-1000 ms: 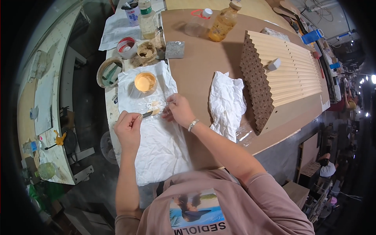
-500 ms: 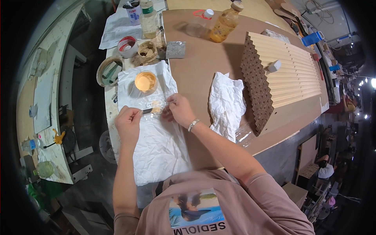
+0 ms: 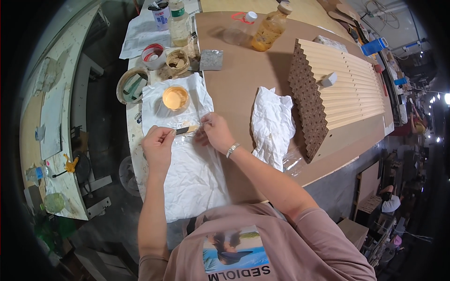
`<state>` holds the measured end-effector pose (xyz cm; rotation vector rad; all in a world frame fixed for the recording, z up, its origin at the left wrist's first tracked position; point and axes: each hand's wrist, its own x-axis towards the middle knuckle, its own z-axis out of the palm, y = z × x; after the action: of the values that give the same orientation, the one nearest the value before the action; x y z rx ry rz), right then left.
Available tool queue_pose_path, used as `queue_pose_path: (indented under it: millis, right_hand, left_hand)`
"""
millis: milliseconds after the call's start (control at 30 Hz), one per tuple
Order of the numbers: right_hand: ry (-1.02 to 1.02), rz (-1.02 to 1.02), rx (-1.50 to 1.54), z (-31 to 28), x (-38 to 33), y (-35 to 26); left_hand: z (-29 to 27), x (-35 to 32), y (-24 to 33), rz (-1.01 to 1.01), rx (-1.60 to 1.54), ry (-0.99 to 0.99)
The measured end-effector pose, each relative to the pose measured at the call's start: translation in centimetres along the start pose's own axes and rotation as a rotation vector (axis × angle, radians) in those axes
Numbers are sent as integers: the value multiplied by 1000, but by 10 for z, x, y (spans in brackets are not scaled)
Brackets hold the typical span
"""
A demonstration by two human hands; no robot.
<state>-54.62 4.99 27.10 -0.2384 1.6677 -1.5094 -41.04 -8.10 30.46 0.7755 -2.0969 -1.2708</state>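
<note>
My left hand [image 3: 158,143] grips the handle of a small scraper [image 3: 186,130], whose blade carries a dab of yellowish paste. My right hand [image 3: 214,132] pinches a piece of clear plastic film [image 3: 187,122] around the blade's end. Both hands hover over a sheet of crumpled white paper [image 3: 192,178] spread on the bench. Just beyond the hands stands an open round tub of orange-yellow paste [image 3: 176,98].
A crumpled white cloth [image 3: 273,124] lies to the right, beside a ribbed wooden panel [image 3: 347,93] with a small block on it. Bottles [image 3: 268,29], tape rolls [image 3: 132,85], small tubs [image 3: 177,61] and a grey sanding pad [image 3: 211,60] crowd the far end. The brown board's edge [image 3: 328,161] runs right.
Both hands stay in nearly the same spot; the fingers shift slightly on the scraper and the film.
</note>
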Motion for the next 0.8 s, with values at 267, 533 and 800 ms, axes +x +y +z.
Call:
queue_pose_path:
  millis: [267, 533, 800]
  right_hand:
    - [6, -7, -4, 1, -2, -2]
    - [7, -12, -8, -1, -3, -2]
    - [6, 17, 19, 1, -2, -2]
  left_hand:
    - [2, -2, -11, -98, -68, 49]
    - [-5, -5, -8, -79, 34, 92]
    - [2, -19, 11, 475, 454, 1]
